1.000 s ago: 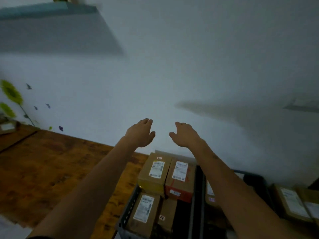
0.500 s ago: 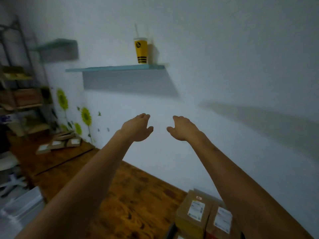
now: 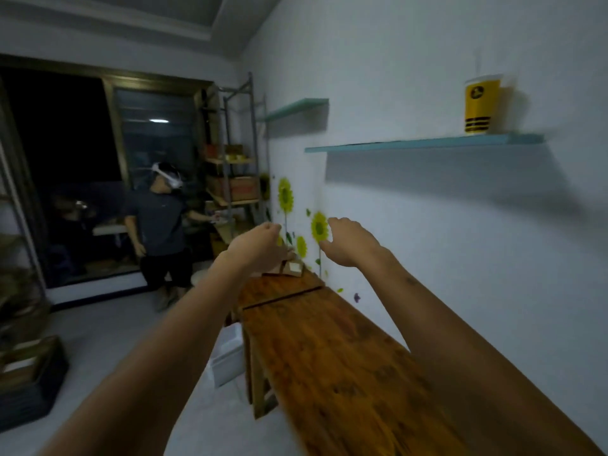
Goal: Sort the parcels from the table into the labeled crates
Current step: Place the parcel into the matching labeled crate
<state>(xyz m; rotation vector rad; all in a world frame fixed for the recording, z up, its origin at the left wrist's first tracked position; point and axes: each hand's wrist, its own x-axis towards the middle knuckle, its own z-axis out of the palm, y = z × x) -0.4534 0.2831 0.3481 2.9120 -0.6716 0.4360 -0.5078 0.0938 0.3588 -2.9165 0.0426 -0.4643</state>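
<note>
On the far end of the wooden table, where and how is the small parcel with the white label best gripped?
Judging tentatively: the parcel looks low and flat, label up, with the left hand partly covering it. Pinch its two short side edges from above, coming along the table. Its exact outline is too blurred to confirm.

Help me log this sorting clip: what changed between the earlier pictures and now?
The view swung left, away from the crates of parcels, which are now out of frame, and along the wooden table toward the small parcels at its far end. The yellow cup and a second person came into view. Unchanged: the left hand and right hand stay held out, empty, gripping nothing.
</note>
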